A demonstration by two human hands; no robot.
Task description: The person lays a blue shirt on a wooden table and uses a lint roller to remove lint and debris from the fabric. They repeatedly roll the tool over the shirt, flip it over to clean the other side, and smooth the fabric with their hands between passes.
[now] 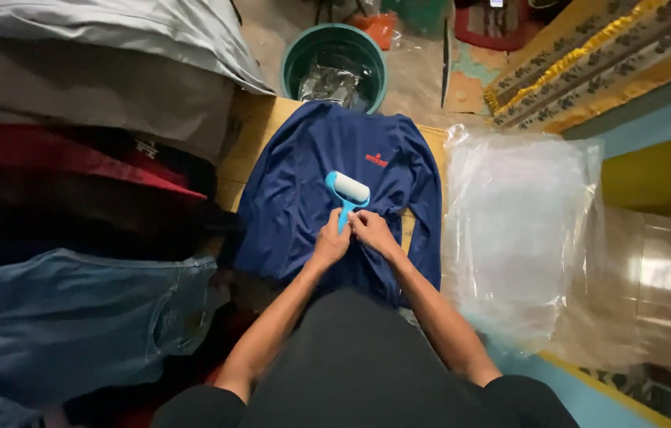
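A dark blue shirt (pixel 303 190) with a small red chest mark lies spread on a wooden board (pixel 248 131). On it rests a lint roller (pixel 349 190) with a white roll and a light blue handle. My left hand (pixel 330 246) and my right hand (pixel 372 231) meet at the lower end of the handle, fingers curled close together. Which hand actually grips the handle, or pinches the shirt fabric under it, is hard to make out.
Folded clothes are stacked at the left: grey (pixel 97 87), red (pixel 58 154) and blue denim (pixel 74 317). A green bucket (pixel 296 55) holding crumpled plastic stands behind the board. A pile of clear plastic bags (pixel 518 222) lies to the right.
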